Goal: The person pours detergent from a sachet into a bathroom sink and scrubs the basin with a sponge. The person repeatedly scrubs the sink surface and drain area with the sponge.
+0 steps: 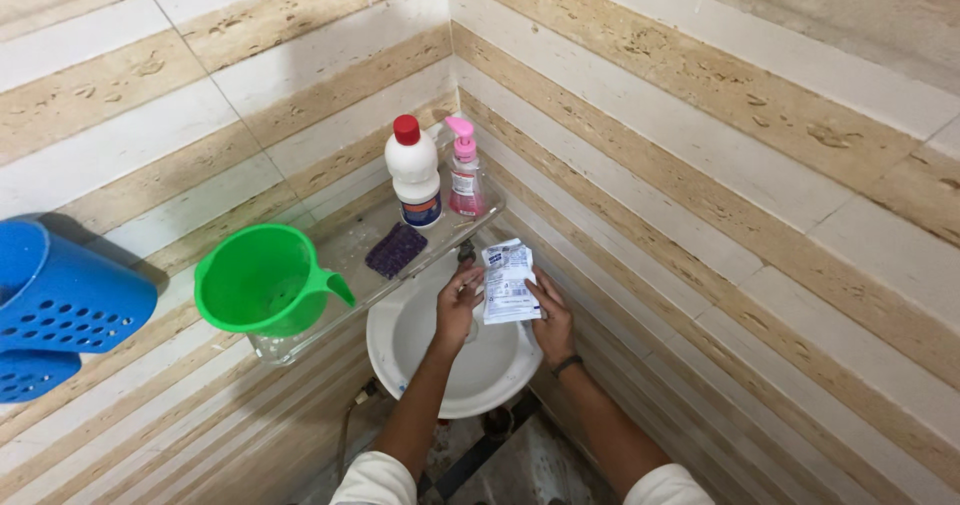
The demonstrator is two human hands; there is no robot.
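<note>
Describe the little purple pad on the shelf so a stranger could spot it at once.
Find the clear corner shelf above the white basin. The purple scrub pad lies flat on it, in front of the white bottle with a red cap and right of the green jug. It is the only flat, dark, textured thing there.

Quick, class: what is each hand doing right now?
Left hand: fingers shut on the left edge of the white sachet.
Right hand: fingers shut on the sachet's right edge, above the basin.
</note>
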